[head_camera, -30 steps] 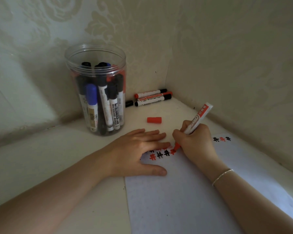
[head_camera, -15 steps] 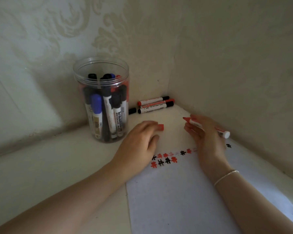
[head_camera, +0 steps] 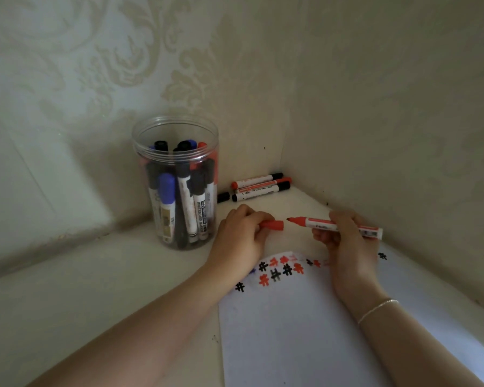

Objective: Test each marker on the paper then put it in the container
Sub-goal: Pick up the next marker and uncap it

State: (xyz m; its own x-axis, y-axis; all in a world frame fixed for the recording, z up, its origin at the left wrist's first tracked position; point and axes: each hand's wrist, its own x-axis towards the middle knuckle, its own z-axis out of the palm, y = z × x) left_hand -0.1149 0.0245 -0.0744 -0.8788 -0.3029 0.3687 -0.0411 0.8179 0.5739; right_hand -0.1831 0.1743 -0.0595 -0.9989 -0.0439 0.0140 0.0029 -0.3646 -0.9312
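The uncapped red-tipped white marker (head_camera: 334,226) lies level, tip pointing left at the red plastic cap (head_camera: 273,225). The right hand (head_camera: 344,241) grips its barrel; the left hand (head_camera: 242,236) pinches the cap, above the white paper sheet (head_camera: 291,331), near the clear plastic container (head_camera: 176,182).

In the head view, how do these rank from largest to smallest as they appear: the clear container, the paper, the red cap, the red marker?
1. paper
2. clear container
3. red marker, in the right hand
4. red cap, pinched by the left hand

The paper lies nearest the camera, which enlarges it.
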